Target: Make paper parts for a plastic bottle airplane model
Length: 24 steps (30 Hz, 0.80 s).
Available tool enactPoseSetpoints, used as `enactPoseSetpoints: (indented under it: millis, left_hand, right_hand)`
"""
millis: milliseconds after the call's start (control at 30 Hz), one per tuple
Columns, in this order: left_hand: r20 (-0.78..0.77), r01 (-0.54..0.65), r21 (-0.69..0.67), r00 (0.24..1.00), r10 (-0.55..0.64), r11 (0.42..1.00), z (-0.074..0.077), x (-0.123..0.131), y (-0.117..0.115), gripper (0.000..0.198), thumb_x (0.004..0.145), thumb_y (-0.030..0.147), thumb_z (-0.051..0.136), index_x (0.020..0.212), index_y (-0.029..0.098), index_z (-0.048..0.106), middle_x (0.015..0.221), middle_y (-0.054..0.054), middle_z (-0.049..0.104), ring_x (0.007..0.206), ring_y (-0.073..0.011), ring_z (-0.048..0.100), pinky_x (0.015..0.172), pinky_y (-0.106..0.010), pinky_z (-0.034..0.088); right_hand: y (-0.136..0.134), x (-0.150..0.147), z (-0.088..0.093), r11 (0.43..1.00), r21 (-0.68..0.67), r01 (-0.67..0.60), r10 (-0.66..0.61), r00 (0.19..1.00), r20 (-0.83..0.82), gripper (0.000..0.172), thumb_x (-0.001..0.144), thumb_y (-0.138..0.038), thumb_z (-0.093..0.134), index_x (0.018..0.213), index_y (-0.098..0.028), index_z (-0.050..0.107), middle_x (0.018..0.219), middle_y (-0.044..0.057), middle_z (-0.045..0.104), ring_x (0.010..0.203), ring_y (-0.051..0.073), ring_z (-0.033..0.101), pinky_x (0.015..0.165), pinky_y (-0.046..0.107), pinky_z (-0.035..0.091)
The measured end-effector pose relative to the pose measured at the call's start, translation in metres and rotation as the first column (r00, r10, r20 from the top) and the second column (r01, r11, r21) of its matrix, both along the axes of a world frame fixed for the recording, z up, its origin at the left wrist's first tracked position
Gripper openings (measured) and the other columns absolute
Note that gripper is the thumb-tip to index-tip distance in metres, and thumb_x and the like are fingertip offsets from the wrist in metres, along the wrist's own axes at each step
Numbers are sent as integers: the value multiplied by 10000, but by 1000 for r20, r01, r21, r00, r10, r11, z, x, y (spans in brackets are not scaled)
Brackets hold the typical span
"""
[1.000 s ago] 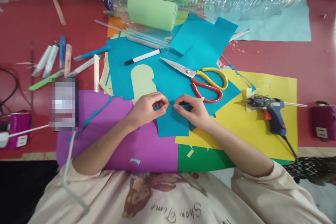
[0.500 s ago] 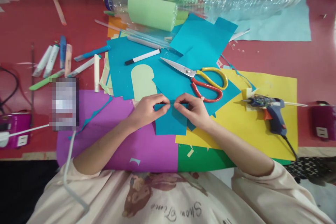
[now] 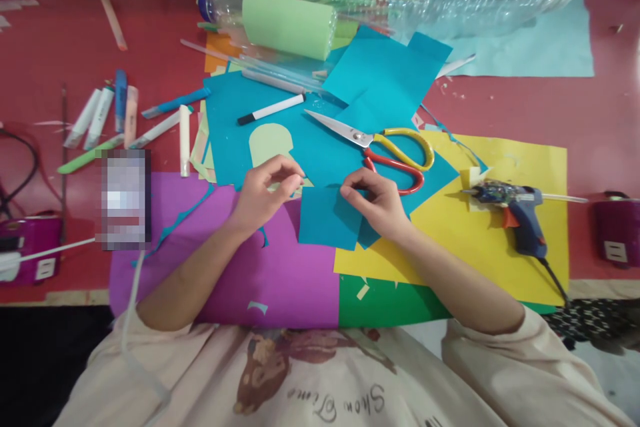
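My right hand [image 3: 379, 205] pinches the upper right part of a small blue piece of paper [image 3: 327, 220] between thumb and forefinger. To the left of that paper and apart from it, my left hand [image 3: 267, 193] has its thumb and forefinger closed together. Whether anything small sits between those fingertips I cannot make out. A pale green paper cutout [image 3: 270, 139] with a rounded top lies just beyond my left hand and is partly covered by it. Scissors [image 3: 367, 140] with one yellow and one red handle rest on larger blue paper [image 3: 225, 140] beyond my right hand.
A glue gun [image 3: 523, 213] lies on yellow paper [image 3: 450, 247] at right. Purple paper [image 3: 215, 287] is at front left, beside a blurred phone [image 3: 125, 200]. Several markers [image 3: 100, 117] lie at left. Clear plastic bottles [image 3: 475, 0] and a green paper-wrapped bottle [image 3: 290, 23] line the back.
My left hand has come off the small blue paper and moved left and slightly away from me. The right hand has shifted a little right, and the paper has turned slightly.
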<state>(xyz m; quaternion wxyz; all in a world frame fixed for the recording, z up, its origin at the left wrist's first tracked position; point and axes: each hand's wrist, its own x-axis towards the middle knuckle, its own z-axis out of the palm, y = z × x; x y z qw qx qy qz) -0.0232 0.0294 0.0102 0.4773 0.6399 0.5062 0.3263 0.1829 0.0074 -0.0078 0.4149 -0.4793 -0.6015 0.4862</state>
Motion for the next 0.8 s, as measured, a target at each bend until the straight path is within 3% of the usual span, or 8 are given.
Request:
enactPoseSetpoints:
  millis: [100,167,333,467,600,800]
  left_hand:
    - [-71,203,-47,976,-206,978,-4,3,-4,240,795,420,587,828,195,661,833,-27,716,793,-163,657,714,-243,517]
    - [-130,273,-4,954,-271,962,-4,5,-5,249,816,419,564,792,196,673,811,-18,722,753,-151,647,689,-231,498]
    - [-137,173,33,976,-167,984,2,5,-5,242,814,383,544,689,196,634,705,-9,689,624,-131,587,519,-221,402]
    - [-86,48,25,995,-46,999,6,1,-2,248,769,398,557,618,203,586,645,-9,647,604,-143,551,549,-251,415]
    - [-92,45,15,995,-43,999,6,1,-1,252,769,405,545,623,203,584,631,-1,624,596,-139,526,555,-256,406]
    - [-89,60,-3,994,-60,998,6,4,-4,230,781,371,557,634,196,577,611,9,590,582,-122,502,517,-235,364]
  right_hand:
    - [-1,-1,1,998,-5,-60,60,998,18,200,840,-380,608,743,-208,579,703,12,613,642,135,530,605,279,444]
    - [-2,-2,2,996,-14,-85,86,996,18,214,843,-392,611,743,-204,583,706,15,618,631,129,527,587,272,436]
    - [0,0,3,994,-87,-59,52,995,-83,273,811,-447,637,718,-199,568,653,-4,575,537,102,506,491,246,419]
    - [3,4,1,992,-126,28,-48,987,-156,336,778,-512,655,706,-204,542,600,-22,552,495,102,529,487,256,453]
    - [3,3,2,989,-124,77,-96,984,-152,356,785,-538,643,711,-210,527,577,-30,547,477,100,522,479,258,452]
    - [0,1,2,992,-129,-11,-4,994,-109,374,824,-586,587,762,-217,579,584,-20,548,497,122,536,491,275,457]
